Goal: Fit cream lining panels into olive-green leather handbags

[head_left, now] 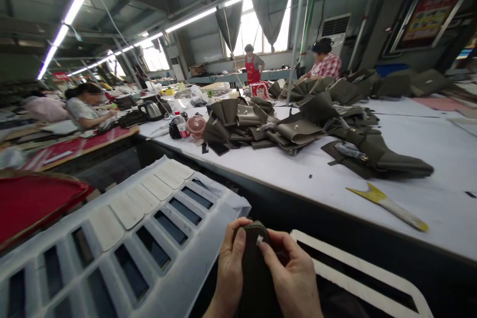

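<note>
Low in the middle of the head view, a dark olive, round-ended leather-like piece point(257, 273) stands upright between my two hands. My left hand point(231, 263) is closed around its left edge, the thumb lying along the front face. My right hand point(292, 271) is closed on the right edge, its thumb and fingertips pinched near the rounded top. A small white tag or scrap point(260, 240) shows at the right thumb tip; whether it is attached to the piece I cannot tell. The lower end of the piece runs out of the frame.
A white table point(283, 184) bears a heap of olive bag parts point(268, 119), a yellow-and-white blade-shaped tool point(387, 204) and a pink fan point(196, 126). To my left stands a white slotted rack point(175, 238); a white slotted frame point(357, 268) is at right. Several people work farther back.
</note>
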Action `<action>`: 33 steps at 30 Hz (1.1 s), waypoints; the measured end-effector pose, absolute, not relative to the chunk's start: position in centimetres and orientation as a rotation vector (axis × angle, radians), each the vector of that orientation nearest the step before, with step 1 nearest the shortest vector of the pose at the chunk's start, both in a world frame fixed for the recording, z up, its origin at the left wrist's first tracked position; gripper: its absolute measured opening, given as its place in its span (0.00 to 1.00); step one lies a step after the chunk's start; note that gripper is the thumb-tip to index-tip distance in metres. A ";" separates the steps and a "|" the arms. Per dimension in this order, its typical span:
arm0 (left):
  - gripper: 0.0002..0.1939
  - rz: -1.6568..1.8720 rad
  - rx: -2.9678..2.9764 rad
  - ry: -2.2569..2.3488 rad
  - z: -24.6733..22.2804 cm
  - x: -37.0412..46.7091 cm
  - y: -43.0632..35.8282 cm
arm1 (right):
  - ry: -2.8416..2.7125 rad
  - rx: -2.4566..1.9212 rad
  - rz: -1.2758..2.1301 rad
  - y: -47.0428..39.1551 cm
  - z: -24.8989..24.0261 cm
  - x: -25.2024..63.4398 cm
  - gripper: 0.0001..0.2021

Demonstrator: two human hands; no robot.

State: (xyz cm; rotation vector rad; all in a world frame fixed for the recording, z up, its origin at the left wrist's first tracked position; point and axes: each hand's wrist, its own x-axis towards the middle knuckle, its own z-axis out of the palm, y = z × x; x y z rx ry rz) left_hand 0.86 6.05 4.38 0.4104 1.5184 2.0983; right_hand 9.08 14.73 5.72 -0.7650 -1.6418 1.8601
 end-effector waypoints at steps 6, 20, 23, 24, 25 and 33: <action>0.20 2.134 0.275 1.348 4.6 0.8 5.9 | -1.587 -0.795 1.909 15.0 5.7 8.5 0.18; 0.19 2.154 0.412 1.278 3.8 0.4 5.2 | -1.150 -0.883 2.435 16.7 4.7 8.5 0.22; 0.19 2.157 0.405 1.449 3.2 0.3 5.1 | -1.121 -0.869 2.447 16.2 4.5 8.3 0.22; 0.19 2.156 0.402 1.501 3.0 0.3 5.1 | -1.126 -0.851 2.436 16.0 4.3 8.2 0.22; 0.19 2.148 0.401 1.546 2.9 0.3 5.1 | -1.139 -0.831 2.424 15.8 4.2 8.2 0.22; 0.20 2.122 0.373 1.683 3.0 0.4 4.8 | -1.641 -0.845 1.949 15.2 4.6 7.5 0.23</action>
